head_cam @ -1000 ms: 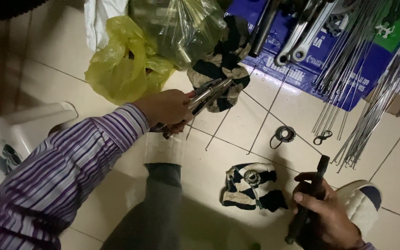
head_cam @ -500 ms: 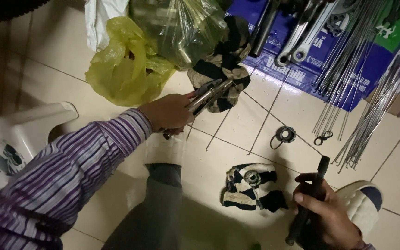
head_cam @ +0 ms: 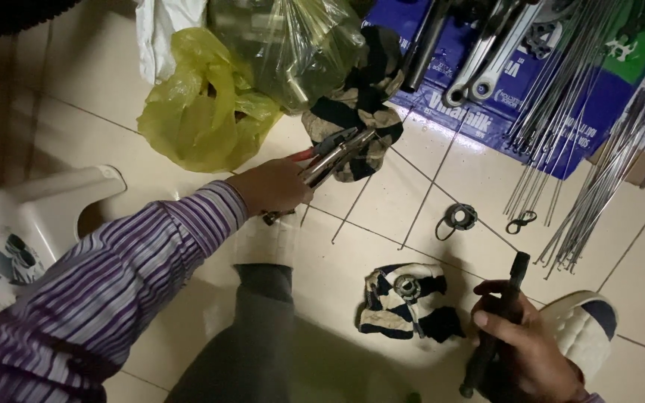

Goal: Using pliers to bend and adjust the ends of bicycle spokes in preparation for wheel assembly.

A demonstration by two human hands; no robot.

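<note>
My left hand (head_cam: 274, 186), in a purple striped sleeve, grips a bunch of metal hand tools (head_cam: 337, 153): pliers with a red handle and a silver wrench-like tool. Their tips rest over a black-and-cream striped cloth (head_cam: 360, 112). My right hand (head_cam: 520, 343) at the lower right holds a dark metal rod-shaped tool (head_cam: 513, 280) upright. To its left lies a second striped cloth (head_cam: 404, 310) with a small round metal part (head_cam: 407, 286) on it.
Yellow plastic bag (head_cam: 199, 112) and a clear bag (head_cam: 289, 45) sit at the top. Bundles of thin metal spokes (head_cam: 561, 112) and wrenches (head_cam: 479, 63) lie on a blue sheet. A small ring part (head_cam: 459, 218), loose spokes, a white stool (head_cam: 31, 224), a white slipper (head_cam: 587, 325).
My left hand has shifted slightly with the tools over the striped cloth. My right hand keeps its hold on the dark tool, almost unmoved.
</note>
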